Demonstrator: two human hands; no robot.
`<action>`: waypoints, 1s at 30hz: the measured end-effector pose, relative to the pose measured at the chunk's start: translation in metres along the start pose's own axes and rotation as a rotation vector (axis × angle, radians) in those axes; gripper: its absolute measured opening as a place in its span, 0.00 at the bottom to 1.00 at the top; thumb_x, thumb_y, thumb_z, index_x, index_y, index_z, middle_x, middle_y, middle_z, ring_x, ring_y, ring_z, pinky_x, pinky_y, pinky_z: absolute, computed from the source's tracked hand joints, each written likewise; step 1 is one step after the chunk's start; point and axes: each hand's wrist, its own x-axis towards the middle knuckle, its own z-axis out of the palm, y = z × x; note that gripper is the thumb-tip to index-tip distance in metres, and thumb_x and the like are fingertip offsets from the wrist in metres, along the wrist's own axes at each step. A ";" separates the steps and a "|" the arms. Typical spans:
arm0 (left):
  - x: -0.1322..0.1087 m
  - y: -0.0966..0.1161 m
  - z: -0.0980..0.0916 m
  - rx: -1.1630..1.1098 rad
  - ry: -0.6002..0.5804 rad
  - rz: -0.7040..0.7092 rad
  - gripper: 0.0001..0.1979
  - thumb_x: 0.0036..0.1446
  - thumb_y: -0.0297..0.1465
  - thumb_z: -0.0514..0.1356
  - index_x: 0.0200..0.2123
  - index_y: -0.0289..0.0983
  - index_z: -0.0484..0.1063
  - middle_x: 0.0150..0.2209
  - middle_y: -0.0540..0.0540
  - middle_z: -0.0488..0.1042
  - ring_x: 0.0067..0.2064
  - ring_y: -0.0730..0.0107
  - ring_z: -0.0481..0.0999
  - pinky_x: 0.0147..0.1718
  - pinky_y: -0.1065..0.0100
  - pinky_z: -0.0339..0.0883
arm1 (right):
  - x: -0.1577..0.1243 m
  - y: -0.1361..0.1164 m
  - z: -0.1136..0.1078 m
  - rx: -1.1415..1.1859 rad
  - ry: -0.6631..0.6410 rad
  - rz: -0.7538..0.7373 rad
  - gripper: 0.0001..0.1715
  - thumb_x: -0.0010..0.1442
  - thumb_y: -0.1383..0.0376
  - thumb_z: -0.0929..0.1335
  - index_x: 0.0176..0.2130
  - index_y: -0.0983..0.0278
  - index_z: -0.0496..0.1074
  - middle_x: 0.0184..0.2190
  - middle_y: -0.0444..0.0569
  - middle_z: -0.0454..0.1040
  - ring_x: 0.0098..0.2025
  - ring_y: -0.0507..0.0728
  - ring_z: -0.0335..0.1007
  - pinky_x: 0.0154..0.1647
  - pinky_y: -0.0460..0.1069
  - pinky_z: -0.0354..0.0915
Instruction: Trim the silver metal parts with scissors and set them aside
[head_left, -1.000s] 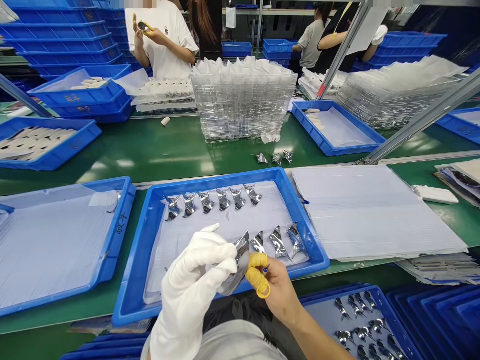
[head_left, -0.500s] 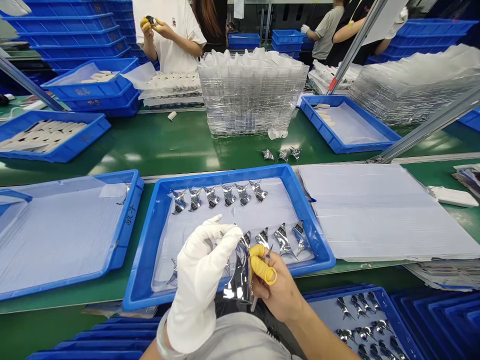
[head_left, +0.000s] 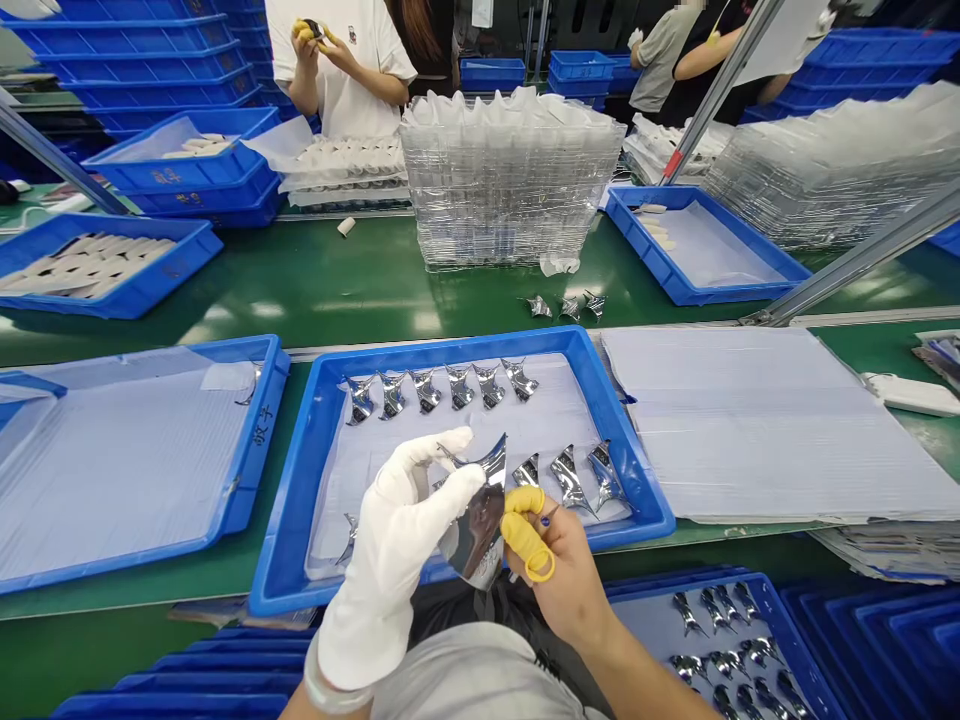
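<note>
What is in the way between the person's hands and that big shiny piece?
Nothing visible but coverings: the left hand grips the curved mirror-finish piece through a white glove, and the right hand is at its edge in yellow finger cots.

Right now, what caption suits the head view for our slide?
Gloved left hand holds a shiny part, right hand at its edge, near a blue tray.

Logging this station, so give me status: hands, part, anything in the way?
Left hand, white-gloved, gripping shiny part. Right hand, yellow-tipped, at its edge. Tray just beyond; nothing visibly blocking.
</note>
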 end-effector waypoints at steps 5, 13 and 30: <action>-0.002 -0.002 -0.006 -0.007 -0.010 0.127 0.21 0.47 0.33 0.75 0.47 0.42 0.81 0.47 0.45 0.83 0.49 0.60 0.81 0.46 0.66 0.77 | -0.005 -0.006 -0.003 -0.588 0.007 -0.382 0.13 0.68 0.65 0.69 0.30 0.60 0.70 0.21 0.39 0.65 0.22 0.50 0.54 0.25 0.46 0.54; 0.000 -0.020 -0.019 0.017 0.029 0.348 0.08 0.58 0.30 0.70 0.42 0.46 0.83 0.44 0.49 0.85 0.54 0.61 0.79 0.58 0.61 0.70 | -0.011 0.005 -0.018 -1.070 -0.105 -0.845 0.24 0.59 0.78 0.63 0.49 0.58 0.73 0.32 0.51 0.81 0.31 0.60 0.77 0.32 0.51 0.68; -0.005 -0.008 -0.017 0.019 -0.061 0.513 0.10 0.59 0.24 0.67 0.40 0.47 0.81 0.36 0.53 0.84 0.45 0.64 0.82 0.61 0.54 0.67 | 0.001 -0.003 -0.005 -0.413 -0.124 -0.190 0.21 0.69 0.53 0.68 0.27 0.60 0.65 0.22 0.39 0.57 0.24 0.52 0.49 0.26 0.48 0.52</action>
